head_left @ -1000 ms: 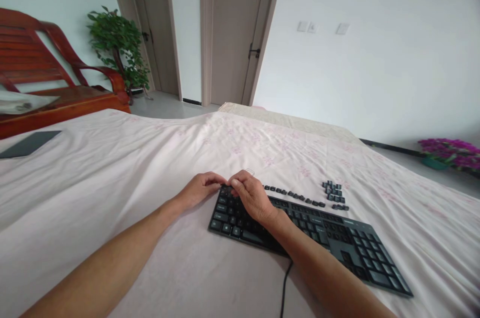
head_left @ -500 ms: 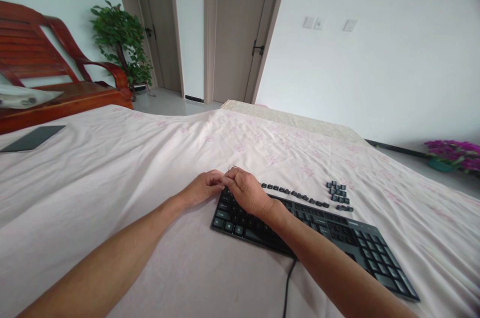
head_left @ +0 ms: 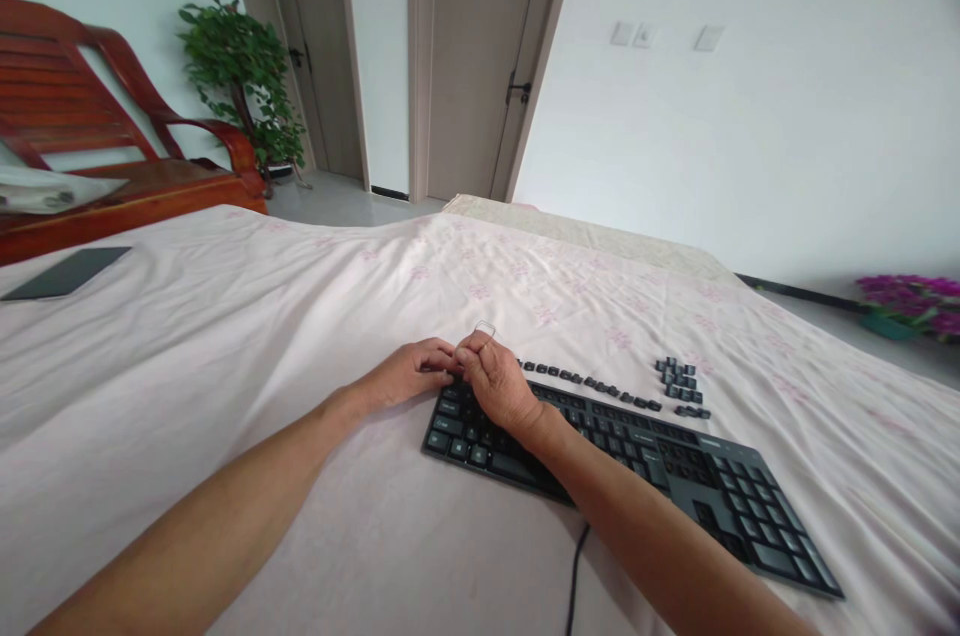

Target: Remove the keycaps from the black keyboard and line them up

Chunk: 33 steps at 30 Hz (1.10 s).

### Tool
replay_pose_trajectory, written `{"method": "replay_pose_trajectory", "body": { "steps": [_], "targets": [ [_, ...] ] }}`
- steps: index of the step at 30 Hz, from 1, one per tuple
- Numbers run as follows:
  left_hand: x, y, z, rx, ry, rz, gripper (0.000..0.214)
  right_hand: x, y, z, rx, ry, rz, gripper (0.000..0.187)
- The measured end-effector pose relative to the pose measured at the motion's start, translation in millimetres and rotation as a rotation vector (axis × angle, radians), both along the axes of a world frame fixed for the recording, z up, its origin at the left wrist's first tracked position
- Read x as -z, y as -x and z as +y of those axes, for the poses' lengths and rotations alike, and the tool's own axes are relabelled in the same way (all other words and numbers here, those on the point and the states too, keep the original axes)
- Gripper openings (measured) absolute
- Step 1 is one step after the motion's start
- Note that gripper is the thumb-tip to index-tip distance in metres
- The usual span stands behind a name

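1. The thin wire loop (head_left: 486, 327) now rises above the knuckles of the right hand (head_left: 499, 384); half a second ago it leans farther left, over the thumb side; a second ago it shows lower, just beyond the knuckles.
2. The left hand (head_left: 409, 374) has its thumb and fingers parted; half a second ago they are bunched closer together.
3. More of the left end shows in the row of small black loose keycaps (head_left: 589, 382) than a second ago, beside the right hand.
4. The long black plastic keyboard (head_left: 637, 438) sits slightly farther right in view than a second ago.
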State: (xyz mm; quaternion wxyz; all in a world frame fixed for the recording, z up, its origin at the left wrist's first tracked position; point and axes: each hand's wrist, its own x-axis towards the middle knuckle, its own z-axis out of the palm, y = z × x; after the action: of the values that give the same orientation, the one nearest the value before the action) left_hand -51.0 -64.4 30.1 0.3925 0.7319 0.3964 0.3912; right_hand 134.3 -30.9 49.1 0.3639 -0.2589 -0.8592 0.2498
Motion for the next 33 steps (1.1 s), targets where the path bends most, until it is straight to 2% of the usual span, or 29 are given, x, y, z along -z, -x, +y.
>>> {"method": "replay_pose_trajectory", "body": {
  "steps": [11,20,27,33],
  "targets": [
    [10.1,-4.6,-0.6,-0.115,-0.081,0.006,0.014,8.2,-6.2,-4.2,-0.053,-0.027,0.190,0.024],
    [5.8,-8.5,-5.9,-0.209,-0.087,0.097,0.015,3.5,-8.6,-7.1,0.061,0.057,0.150,0.031],
    [2.7,-14.2,-12.1,-0.323,-0.134,0.208,0.019,-3.9,-10.1,-11.0,0.025,-0.012,0.268,0.027],
    [-1.8,-20.8,-19.5,-0.400,-0.172,0.215,0.032,-8.8,-14.4,-16.1,0.081,-0.080,0.319,0.026]
  ]
}}
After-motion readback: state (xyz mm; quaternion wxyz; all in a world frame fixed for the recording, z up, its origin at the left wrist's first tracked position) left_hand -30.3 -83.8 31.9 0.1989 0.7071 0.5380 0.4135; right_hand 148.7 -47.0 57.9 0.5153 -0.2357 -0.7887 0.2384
